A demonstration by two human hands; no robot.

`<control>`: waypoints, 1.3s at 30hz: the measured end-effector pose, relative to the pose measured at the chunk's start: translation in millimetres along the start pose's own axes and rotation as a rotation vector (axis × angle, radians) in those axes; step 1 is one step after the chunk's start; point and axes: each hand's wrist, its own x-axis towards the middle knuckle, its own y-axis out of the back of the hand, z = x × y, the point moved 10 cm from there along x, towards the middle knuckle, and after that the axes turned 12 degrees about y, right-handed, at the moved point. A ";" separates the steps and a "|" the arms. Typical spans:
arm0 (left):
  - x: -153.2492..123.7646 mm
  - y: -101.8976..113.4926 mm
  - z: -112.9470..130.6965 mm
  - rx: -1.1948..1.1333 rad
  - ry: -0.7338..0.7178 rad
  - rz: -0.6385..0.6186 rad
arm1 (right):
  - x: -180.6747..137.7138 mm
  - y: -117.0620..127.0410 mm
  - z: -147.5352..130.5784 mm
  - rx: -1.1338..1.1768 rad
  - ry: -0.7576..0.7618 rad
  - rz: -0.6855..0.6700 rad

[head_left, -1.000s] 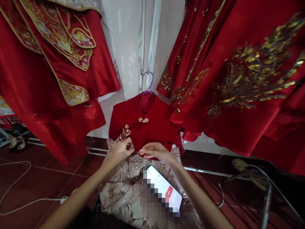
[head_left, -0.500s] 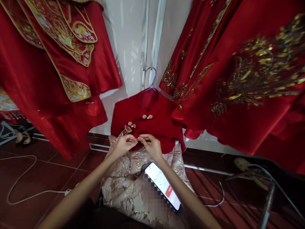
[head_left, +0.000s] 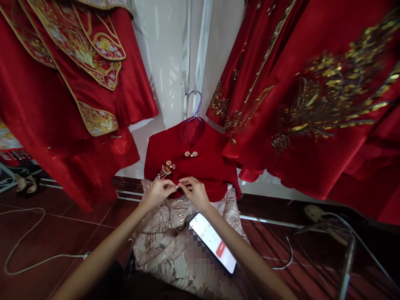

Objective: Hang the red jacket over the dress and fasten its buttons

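A small red jacket (head_left: 203, 166) hangs on a purple hanger (head_left: 196, 109) against the white wall, above a pale brocade skirt (head_left: 168, 246). It has a pearl clasp (head_left: 191, 154) below the collar and a gold tassel brooch (head_left: 165, 170) at its left. My left hand (head_left: 159, 191) and my right hand (head_left: 195, 192) meet at the jacket's lower front edge. Both pinch a small pearl fastener (head_left: 180, 184) between their fingertips. A lit phone (head_left: 213, 242) rests by my right forearm.
Large red robes with gold embroidery hang at the left (head_left: 62, 91) and the right (head_left: 312, 96). A white cable (head_left: 28, 254) runs over the dark red floor at the left. A metal stand (head_left: 346, 258) and a wire hanger (head_left: 289, 254) are at the right.
My hands moved up from the jacket's hem and came together at the small pearl fastener. The view shifted slightly.
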 end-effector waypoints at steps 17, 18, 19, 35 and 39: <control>-11.9 -9.5 15.1 0.422 -0.100 0.087 | -26.5 25.8 12.2 -0.036 -0.094 -0.296; -12.5 -10.4 15.8 0.424 -0.106 0.098 | -25.1 23.6 11.5 -0.006 -0.081 -0.282; -13.0 -11.1 16.0 0.427 -0.109 0.112 | -24.7 20.2 11.6 0.028 -0.072 -0.270; -19.0 -22.4 12.8 0.747 -0.179 0.301 | -42.6 -19.3 42.0 0.266 -0.134 -0.246; -23.3 -27.7 24.9 0.831 -0.311 0.262 | -41.5 -15.5 42.0 0.296 -0.161 -0.254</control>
